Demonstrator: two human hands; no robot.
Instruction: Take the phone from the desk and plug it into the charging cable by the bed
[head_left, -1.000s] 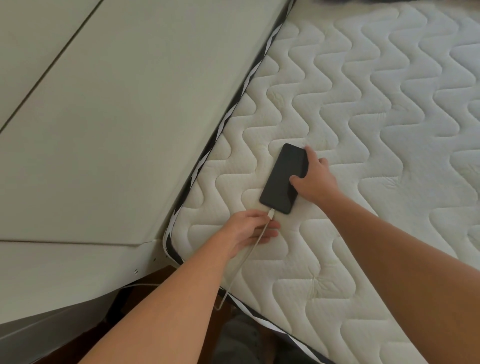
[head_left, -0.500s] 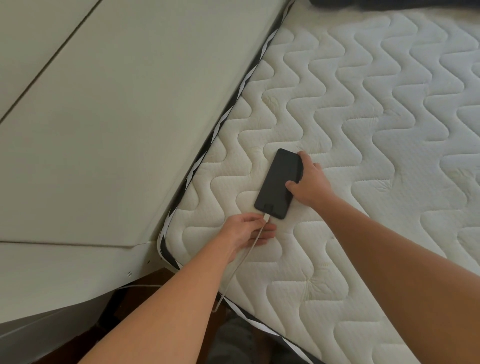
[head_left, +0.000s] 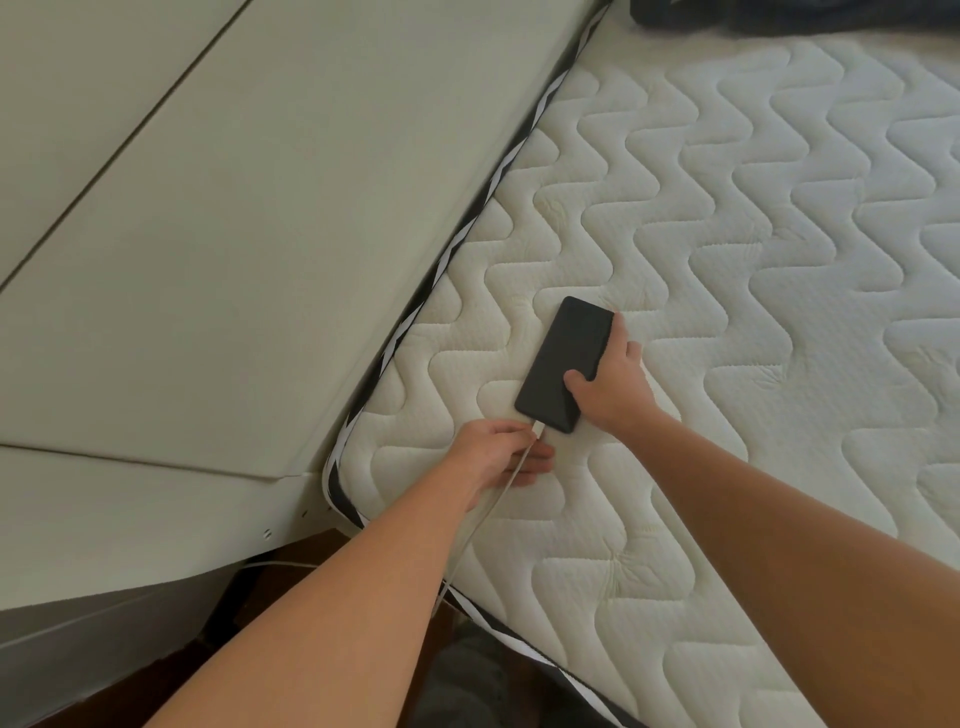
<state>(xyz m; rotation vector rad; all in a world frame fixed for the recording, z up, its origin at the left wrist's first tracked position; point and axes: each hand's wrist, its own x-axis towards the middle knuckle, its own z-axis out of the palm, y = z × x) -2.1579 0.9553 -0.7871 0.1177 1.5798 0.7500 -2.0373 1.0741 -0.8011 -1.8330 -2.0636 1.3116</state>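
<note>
The right hand (head_left: 613, 387) grips the dark phone (head_left: 566, 364) along its right edge, thumb on the screen, fingers curled around the side. The phone lies flat on the quilted mattress (head_left: 753, 312). Just below it, the left hand (head_left: 496, 452) pinches the white charging cable (head_left: 483, 525) at the plug, which meets the phone's lower end

cable (head_left: 485, 519) under forearm, dark cloth (head_left: 779, 15) cropped

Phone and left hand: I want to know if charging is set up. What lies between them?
In the head view, only the white cable's plug bridges the left hand and the phone, at its near end.
</note>
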